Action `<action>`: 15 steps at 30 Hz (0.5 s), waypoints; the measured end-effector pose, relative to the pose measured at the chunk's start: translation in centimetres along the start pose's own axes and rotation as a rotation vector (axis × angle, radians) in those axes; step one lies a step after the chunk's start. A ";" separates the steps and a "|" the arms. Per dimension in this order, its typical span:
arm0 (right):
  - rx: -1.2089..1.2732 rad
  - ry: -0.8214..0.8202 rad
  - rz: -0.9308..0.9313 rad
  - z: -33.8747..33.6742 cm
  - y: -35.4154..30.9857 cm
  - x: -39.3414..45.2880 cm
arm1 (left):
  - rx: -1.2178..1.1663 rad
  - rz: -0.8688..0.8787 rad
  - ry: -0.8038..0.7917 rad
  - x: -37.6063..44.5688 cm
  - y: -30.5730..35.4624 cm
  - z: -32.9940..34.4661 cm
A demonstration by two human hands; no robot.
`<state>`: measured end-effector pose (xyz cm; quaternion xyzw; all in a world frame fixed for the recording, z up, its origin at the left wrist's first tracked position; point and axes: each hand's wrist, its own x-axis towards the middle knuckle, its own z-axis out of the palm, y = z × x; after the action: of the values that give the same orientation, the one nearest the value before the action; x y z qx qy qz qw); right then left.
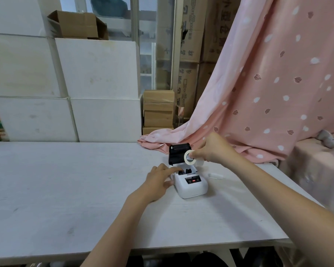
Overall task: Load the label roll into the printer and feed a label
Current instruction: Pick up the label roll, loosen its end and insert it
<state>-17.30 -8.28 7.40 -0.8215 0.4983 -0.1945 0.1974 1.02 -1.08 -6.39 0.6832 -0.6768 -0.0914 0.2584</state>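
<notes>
Pinching label roll [190, 156], right hand [213, 149]; left hand [159, 180] spread against open printer [191, 182].

White table [66, 189], bare and a little scuffed. Behind it, large white blocks [96, 68] stacked in rows, an open cardboard box [77, 25] on top. Small brown cartons [158, 110] piled near the window frame [136, 45], taller printed cartons [189, 49] beyond. Pink leaf-patterned curtain [278, 74] draped down to the table's far edge. Small white piece [216, 175] lying on the tabletop. Grey soft toy [327, 140] at far right.
</notes>
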 end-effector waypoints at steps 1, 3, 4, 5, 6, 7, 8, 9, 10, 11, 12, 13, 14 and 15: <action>-0.038 -0.014 -0.006 -0.2 -0.4 0.3 | -0.002 0.013 0.018 -0.1 0.0 0.1; -0.130 -0.055 -0.008 -0.3 -1.1 0.9 | -0.005 0.025 0.057 -0.4 0.1 0.4; -0.175 -0.085 -0.016 -0.2 -1.5 1.1 | -0.002 0.029 0.077 -0.4 0.1 0.6; -0.214 -0.119 -0.026 -0.1 -1.9 1.2 | 0.006 0.035 0.092 -0.5 0.0 0.7; -0.247 -0.148 -0.041 0.0 -2.2 1.3 | 0.013 0.041 0.103 -0.5 -0.1 0.8; -0.281 -0.169 -0.058 0.2 -2.5 1.3 | 0.015 0.043 0.111 -0.5 -0.1 0.9; -0.313 -0.184 -0.074 0.4 -2.8 1.3 | 0.012 0.044 0.117 -0.5 -0.2 1.0; -0.343 -0.196 -0.087 0.5 -3.1 1.4 | 0.007 0.045 0.123 -0.5 -0.2 0.9; -0.368 -0.203 -0.098 0.7 -3.4 1.4 | 0.003 0.047 0.128 -0.5 -0.1 0.9; -0.387 -0.210 -0.110 0.9 -3.6 1.5 | -0.003 0.050 0.135 -0.6 -0.1 0.9; -0.409 -0.218 -0.124 1.0 -3.9 1.6 | -0.015 0.053 0.141 -0.6 -0.1 0.9; -0.431 -0.226 -0.138 1.1 -4.1 1.7 | -0.035 0.056 0.149 -0.6 0.0 0.9; -0.450 -0.231 -0.154 1.2 -4.3 1.7 | -0.054 0.059 0.160 -0.7 0.0 0.8; -0.463 -0.238 -0.165 1.3 -4.4 1.8 | -0.071 0.058 0.171 -0.7 0.0 0.8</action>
<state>-12.59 -7.85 8.81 -0.8996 0.4342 0.0073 0.0451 0.61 -0.61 -7.23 0.6590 -0.6683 -0.0490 0.3417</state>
